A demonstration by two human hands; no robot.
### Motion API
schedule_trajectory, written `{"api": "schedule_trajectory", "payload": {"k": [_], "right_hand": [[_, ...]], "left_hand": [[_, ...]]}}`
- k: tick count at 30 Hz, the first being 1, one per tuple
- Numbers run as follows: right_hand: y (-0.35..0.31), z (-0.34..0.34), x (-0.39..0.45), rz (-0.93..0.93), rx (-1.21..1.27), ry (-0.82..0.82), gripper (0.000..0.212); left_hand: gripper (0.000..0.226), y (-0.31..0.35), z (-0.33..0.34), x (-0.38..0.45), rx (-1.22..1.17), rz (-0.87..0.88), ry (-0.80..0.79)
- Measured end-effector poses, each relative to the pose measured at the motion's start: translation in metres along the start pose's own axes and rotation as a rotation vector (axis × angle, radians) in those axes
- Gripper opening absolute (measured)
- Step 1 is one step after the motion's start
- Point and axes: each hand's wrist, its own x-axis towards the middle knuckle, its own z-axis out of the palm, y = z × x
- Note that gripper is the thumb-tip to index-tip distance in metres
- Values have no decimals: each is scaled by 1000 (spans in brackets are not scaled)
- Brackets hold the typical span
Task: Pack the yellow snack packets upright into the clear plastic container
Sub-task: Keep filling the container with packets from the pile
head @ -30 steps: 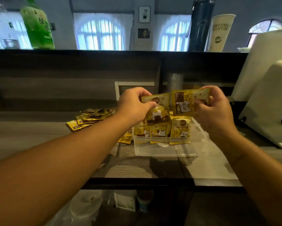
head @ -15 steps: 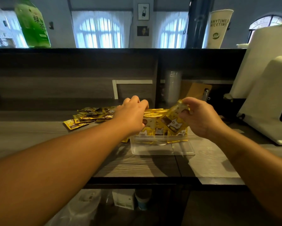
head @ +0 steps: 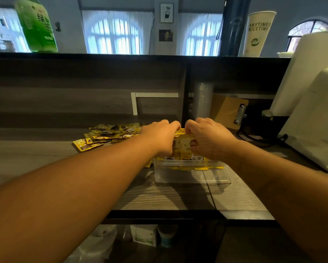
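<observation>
Yellow snack packets (head: pixel 186 149) stand between both hands in the clear plastic container (head: pixel 191 174); left hand (head: pixel 160 137) and right hand (head: pixel 206 138) pinch their tops.

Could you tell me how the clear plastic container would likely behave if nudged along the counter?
The clear plastic container looks thin-walled, so probably light and easily slid. Low and wide, it seems unlikely to tip. The packets inside add little weight.

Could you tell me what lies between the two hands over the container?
In the head view, yellow snack packets stand between the left hand and right hand, inside the clear container; both hands grip them.
</observation>
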Motion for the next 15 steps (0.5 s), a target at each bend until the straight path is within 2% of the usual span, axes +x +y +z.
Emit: {"api": "schedule_trajectory", "payload": {"k": [2,4,8,11,15], "right_hand": [[-2,1,3,6,1,-30,54],[-3,0,5,12,1,-68,61],[-6,-10,9,17,40,-110,65],[-21,-17,13,1,128,-40,59],[-61,-18,26,-89,180,37,45]], "left_hand": [[85,-4,2,0,-74,-8,-7],[88,-9,0,-4,-265,-22,-10],[64,-34,-2,-20,-564,-126,187],[48,-68,9,-39,-490,-232,228],[50,-104,31,-69,-381,-242,57]]}}
